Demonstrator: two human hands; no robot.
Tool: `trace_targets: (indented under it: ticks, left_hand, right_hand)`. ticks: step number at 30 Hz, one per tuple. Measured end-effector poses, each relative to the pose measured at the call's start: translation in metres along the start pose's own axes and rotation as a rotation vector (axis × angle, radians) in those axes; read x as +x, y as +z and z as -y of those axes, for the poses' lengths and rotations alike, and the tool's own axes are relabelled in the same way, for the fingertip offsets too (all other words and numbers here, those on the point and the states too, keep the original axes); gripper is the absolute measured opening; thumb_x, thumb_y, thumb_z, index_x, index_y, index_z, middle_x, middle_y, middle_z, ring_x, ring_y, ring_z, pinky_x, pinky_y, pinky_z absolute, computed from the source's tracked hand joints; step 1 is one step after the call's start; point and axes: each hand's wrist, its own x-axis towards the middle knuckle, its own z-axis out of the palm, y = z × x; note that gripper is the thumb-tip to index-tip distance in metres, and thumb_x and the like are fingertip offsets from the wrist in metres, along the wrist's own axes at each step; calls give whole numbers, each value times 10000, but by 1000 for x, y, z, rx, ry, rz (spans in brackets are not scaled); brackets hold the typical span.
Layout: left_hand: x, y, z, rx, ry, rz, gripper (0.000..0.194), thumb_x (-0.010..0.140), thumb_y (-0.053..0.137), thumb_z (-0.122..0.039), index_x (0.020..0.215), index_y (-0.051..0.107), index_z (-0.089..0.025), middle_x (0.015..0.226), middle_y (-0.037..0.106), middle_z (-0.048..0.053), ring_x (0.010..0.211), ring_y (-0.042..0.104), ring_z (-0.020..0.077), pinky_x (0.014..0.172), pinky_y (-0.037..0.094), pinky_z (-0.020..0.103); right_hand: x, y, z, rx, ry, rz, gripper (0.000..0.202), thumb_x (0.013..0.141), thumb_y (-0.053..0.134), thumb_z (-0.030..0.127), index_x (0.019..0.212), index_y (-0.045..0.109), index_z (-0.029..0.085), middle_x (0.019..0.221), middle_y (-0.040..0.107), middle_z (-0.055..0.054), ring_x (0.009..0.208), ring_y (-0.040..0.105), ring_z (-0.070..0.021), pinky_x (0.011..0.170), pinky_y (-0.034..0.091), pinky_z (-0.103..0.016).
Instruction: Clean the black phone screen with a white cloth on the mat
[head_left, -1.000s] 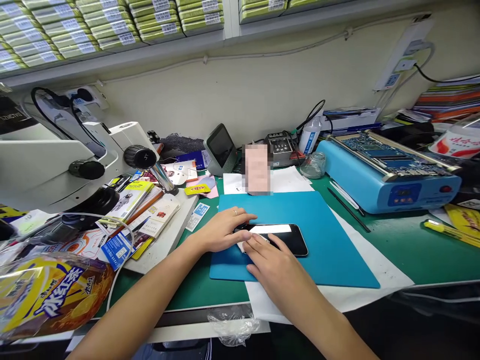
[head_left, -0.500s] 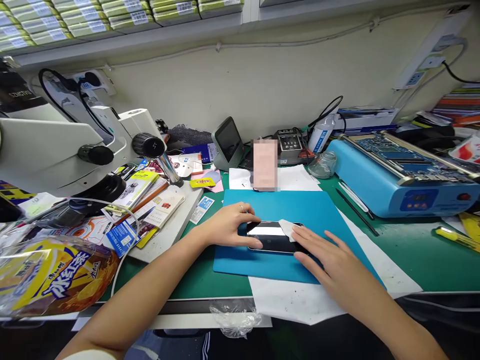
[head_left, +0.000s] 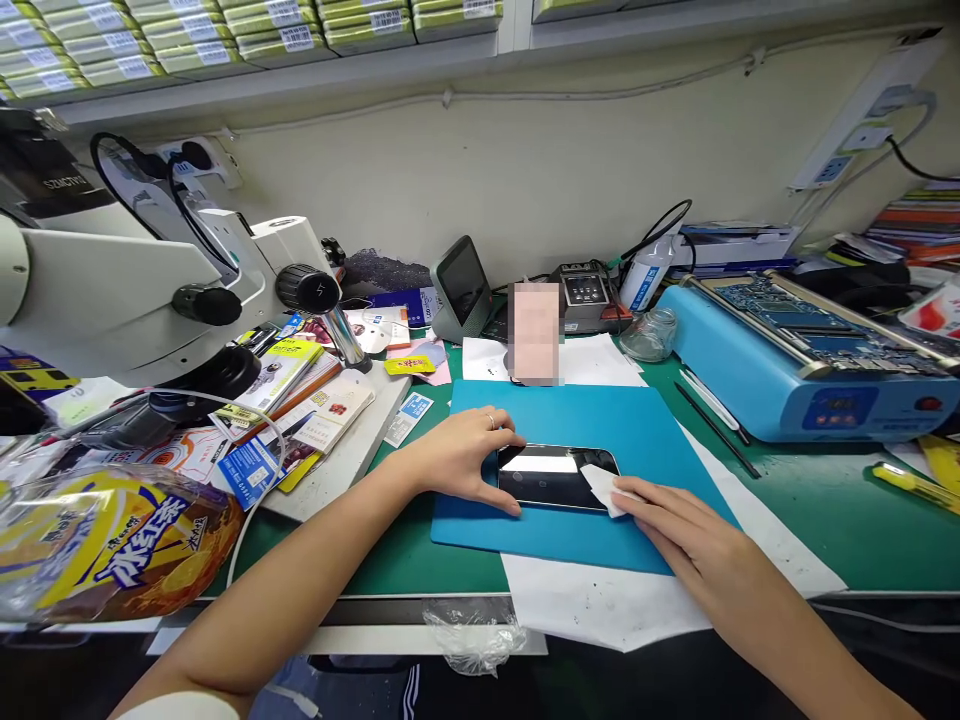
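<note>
A dark-screened smartphone [head_left: 551,487] lies flat on the blue mat [head_left: 622,410], a bright reflection across its glass. My left hand [head_left: 466,458] grips its left end, thumb along the near edge and fingers at the far edge; a ring is on one finger. My right hand [head_left: 686,528] pinches a small white wipe [head_left: 600,485] between thumb and fingers, resting on the phone's right end. Behind the mat stands an upright pinkish panel [head_left: 535,335], pixelated so its content cannot be made out.
At left are a microscope [head_left: 112,295], piled papers and cards [head_left: 322,415] and an iced tea bottle [head_left: 112,545]. A blue machine [head_left: 795,375] carrying circuit boards, a glass jar [head_left: 649,335], a black pen-like tool [head_left: 716,430] and a yellow cutter [head_left: 915,488] are at right.
My right hand and the wipe have slid right and slightly nearer on the phone, its fingers now closer together. My left hand keeps its place at the left end. The view has shifted slightly.
</note>
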Motion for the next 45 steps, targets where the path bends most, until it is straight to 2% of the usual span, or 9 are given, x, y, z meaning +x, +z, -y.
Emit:
trace_targets:
  ticks: [5, 9, 13, 18, 23, 25, 30, 34, 45]
  left_hand:
    - [0, 0, 1, -6, 4, -13, 785, 728, 750, -735, 1275, 649, -181, 1146, 641, 118, 1027, 616, 283, 867, 490, 360]
    - [0, -1, 0, 1, 7, -22, 770, 725, 763, -720, 1265, 657, -181, 1130, 644, 115, 1023, 617, 282, 862, 492, 353]
    - [0, 0, 0, 12, 14, -30, 769, 732, 751, -728, 1265, 656, -182, 1126, 644, 117, 1018, 623, 286, 858, 495, 362]
    - [1, 1, 2, 3, -7, -43, 892, 722, 696, -800, 1354, 588, -180, 1098, 651, 121, 989, 618, 284, 848, 481, 360]
    - [-2, -1, 3, -59, -81, -181, 897, 916, 246, -839, 1449, 481, -158, 1132, 653, 132, 1039, 595, 297, 923, 454, 434]
    - [-2, -1, 3, -70, -101, -241, 898, 951, 109, -795, 1442, 481, -142, 1115, 653, 131, 1027, 596, 289, 926, 456, 437]
    - [-2, -1, 4, -61, -144, -270, 858, 979, 68, -746, 1390, 524, -147, 1074, 653, 116, 1007, 602, 277, 899, 468, 417]
    - [-1, 0, 2, -30, -173, -240, 817, 996, 72, -719, 1357, 552, -166, 1049, 656, 107, 994, 605, 271, 889, 474, 410]
    - [0, 0, 1, -4, -167, -246, 854, 1005, 31, -687, 1286, 615, -131, 997, 675, 119, 940, 552, 268, 868, 455, 418]
  right_hand:
    - [6, -11, -28, -74, 130, -42, 415, 1026, 376, 371, 1112, 758, 235, 1158, 751, -102, 998, 738, -276, 850, 639, -442]
    - [15, -25, -44, -167, 221, 5, 458, 1006, 394, 465, 1188, 744, 233, 1296, 700, -123, 1176, 662, -364, 926, 592, -553]
    - [36, -22, -18, -131, 144, 106, 476, 1008, 420, 493, 1298, 689, 228, 1410, 638, -111, 1302, 581, -355, 1046, 517, -560]
    - [70, -3, 31, -14, 12, 309, 457, 996, 501, 463, 1369, 626, 230, 1369, 667, -97, 1230, 625, -307, 1009, 535, -489]
    - [96, 16, 52, 96, -33, 376, 463, 961, 562, 535, 1349, 611, 287, 1378, 635, -85, 1237, 590, -306, 946, 538, -478]
    - [104, 24, 56, 90, -69, 360, 455, 944, 582, 560, 1295, 632, 275, 1299, 653, -93, 1168, 602, -305, 899, 544, -474]
    - [115, 38, 57, 32, -135, 313, 499, 849, 703, 576, 1170, 660, 196, 1108, 656, -117, 1000, 604, -306, 821, 549, -484]
    - [117, 45, 51, 26, -181, 282, 550, 813, 720, 614, 1153, 651, 187, 1083, 648, -120, 989, 598, -310, 839, 538, -491]
    - [116, 50, 45, 36, -235, 240, 532, 873, 640, 620, 1182, 646, 186, 1105, 661, -132, 980, 600, -308, 835, 523, -483]
